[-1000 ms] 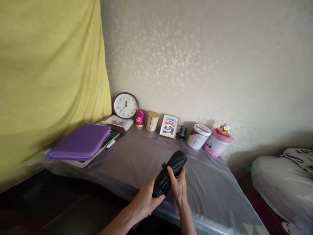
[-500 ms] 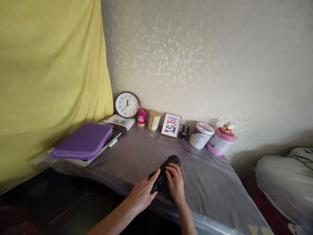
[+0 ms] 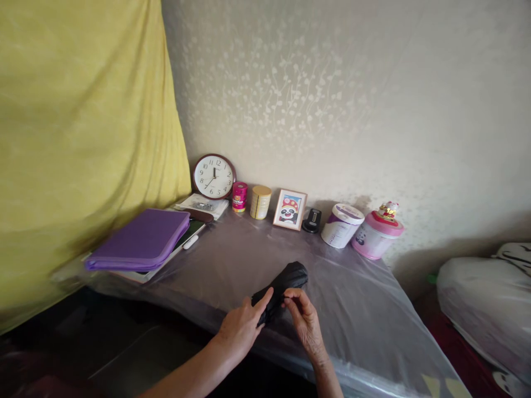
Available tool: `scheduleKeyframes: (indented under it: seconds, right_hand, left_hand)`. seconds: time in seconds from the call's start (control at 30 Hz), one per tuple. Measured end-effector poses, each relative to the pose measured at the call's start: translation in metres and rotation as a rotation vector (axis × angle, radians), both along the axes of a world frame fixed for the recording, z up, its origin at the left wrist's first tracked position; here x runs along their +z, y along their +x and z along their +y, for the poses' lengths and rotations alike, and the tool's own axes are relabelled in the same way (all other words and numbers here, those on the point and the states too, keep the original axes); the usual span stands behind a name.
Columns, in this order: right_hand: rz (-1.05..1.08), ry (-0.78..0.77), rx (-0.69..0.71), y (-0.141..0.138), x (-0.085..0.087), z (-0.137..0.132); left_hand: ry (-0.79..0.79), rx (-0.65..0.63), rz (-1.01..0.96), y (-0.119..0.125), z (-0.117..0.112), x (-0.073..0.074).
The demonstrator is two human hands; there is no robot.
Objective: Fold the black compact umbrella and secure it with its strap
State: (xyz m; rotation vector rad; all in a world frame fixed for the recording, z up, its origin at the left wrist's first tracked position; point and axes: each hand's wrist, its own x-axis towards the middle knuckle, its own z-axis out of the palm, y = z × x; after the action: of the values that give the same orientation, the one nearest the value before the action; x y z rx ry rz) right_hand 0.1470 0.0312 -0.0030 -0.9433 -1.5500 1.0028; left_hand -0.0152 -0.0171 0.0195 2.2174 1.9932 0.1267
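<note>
A black folded umbrella (image 3: 291,275) lies slantwise near the front edge of the table, its far end pointing up and right. My left hand (image 3: 243,323) is wrapped around its near end, thumb along the top. On the umbrella's right side, my right hand (image 3: 305,318) pinches thumb and forefinger together at the black fabric. What lies between those fingertips is small and dark, perhaps a strap or a fold of cloth; I cannot make it out.
The table (image 3: 232,260) has a clear plastic cover. A purple folder (image 3: 141,237) lies at left. Along the wall stand a clock (image 3: 214,177), a pink can (image 3: 239,197), a yellow-lidded can (image 3: 260,203), a panda picture frame (image 3: 290,210), a white tub (image 3: 342,226) and a pink-lidded tub (image 3: 376,235).
My right hand has shifted slightly down and right, its fingers now closed in a pinch at the umbrella's side. My left hand keeps its hold.
</note>
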Motion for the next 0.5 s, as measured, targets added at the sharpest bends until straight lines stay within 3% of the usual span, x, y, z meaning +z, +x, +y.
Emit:
scheduleKeyframes:
  seconds: [0.2,0.5]
  right_hand:
    - [0.0,-0.074,0.051,-0.0022,0.0096,0.0046]
    - [-0.121,-0.048,0.047,0.0032,0.0106,0.0076]
  left_hand:
    - [0.011,0.01,0.038,0.0019,-0.0022,-0.0023]
    - [-0.006,-0.037,0.114,0.0024,-0.0042,0.0013]
